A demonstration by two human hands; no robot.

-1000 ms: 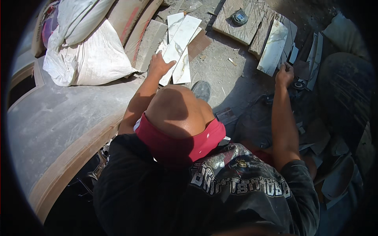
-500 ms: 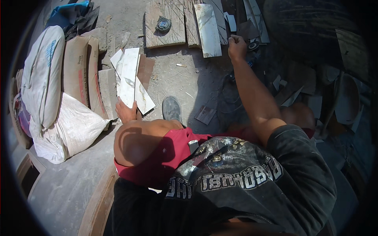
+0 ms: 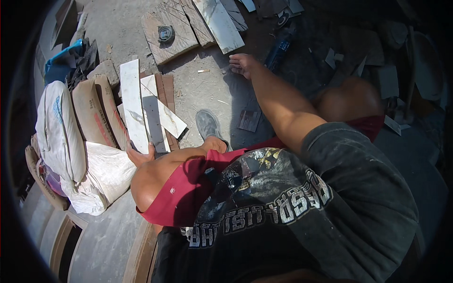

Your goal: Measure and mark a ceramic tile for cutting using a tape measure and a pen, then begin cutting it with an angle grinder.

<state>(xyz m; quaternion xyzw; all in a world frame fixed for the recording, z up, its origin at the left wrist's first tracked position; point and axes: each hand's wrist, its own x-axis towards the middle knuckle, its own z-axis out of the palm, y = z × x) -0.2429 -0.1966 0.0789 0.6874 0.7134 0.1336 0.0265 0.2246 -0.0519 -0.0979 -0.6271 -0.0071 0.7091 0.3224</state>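
My left hand (image 3: 140,154), partly behind my knee, grips the near end of a long white marble-patterned tile strip (image 3: 132,101). The strip is raised beside a pile of similar white tile pieces (image 3: 165,115) and brown strips (image 3: 166,87). My right hand (image 3: 242,65) reaches forward with its fingers loosely stretched and nothing seen in them. Just ahead of it lies another white tile strip (image 3: 221,28) on wood-patterned slabs (image 3: 174,47). To its right, in shadow, is a blue cylindrical power tool, apparently an angle grinder (image 3: 281,49).
A round dark tape measure (image 3: 165,34) rests on a slab. Full sacks (image 3: 61,125) and a white sack (image 3: 111,165) line the left. A broken tile piece (image 3: 249,120) lies by my shoe (image 3: 207,123). Several tile scraps (image 3: 332,57) are scattered on the right.
My left hand has moved a tile strip leftward, away from the others in the pile. My right hand has come back from the grinder's side and its fingers have opened. The view has turned.
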